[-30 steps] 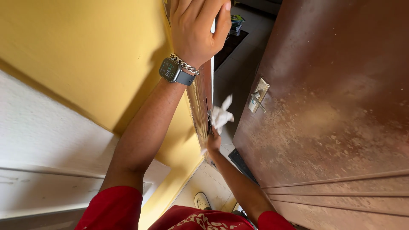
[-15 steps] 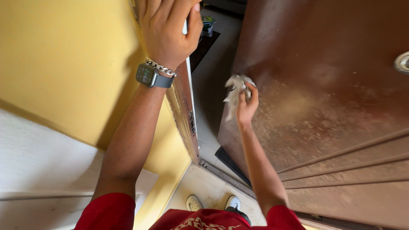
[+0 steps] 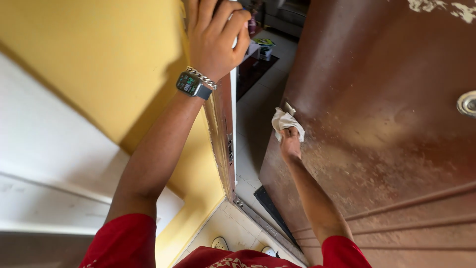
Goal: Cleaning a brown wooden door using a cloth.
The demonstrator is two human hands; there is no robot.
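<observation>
- One white cloth [image 3: 286, 122], crumpled, pressed against the brown door [image 3: 386, 129] near its free edge, just beside a small metal latch plate [image 3: 289, 107].
- No clear long axis to the wad; bulk of it bunched above and left of the knuckles, toward the latch plate.
- Right hand [image 3: 290, 143] closed around the cloth, fingers curled tight into it, back of the hand facing the camera.
- Right arm stretched forward and nearly straight, from the red sleeve [image 3: 342, 250] up to the door face.
- Left hand [image 3: 215, 37] raised high, fingers bent and clamped over the edge of the door frame [image 3: 223, 129]; possibly something small and pale under the fingertips, too hidden to tell.
- Left arm extended upward, one watch [image 3: 191, 84] and one chain bracelet [image 3: 201, 77] on the wrist.
- One round metal fitting [image 3: 467, 103] at the far right of the door; dusty, pale blotches across the door's surface.
- Yellow wall [image 3: 84, 54] left of the frame, tiled floor [image 3: 258, 119] seen through the gap.
- Two shoe tips [image 3: 219, 243] low in the view.
</observation>
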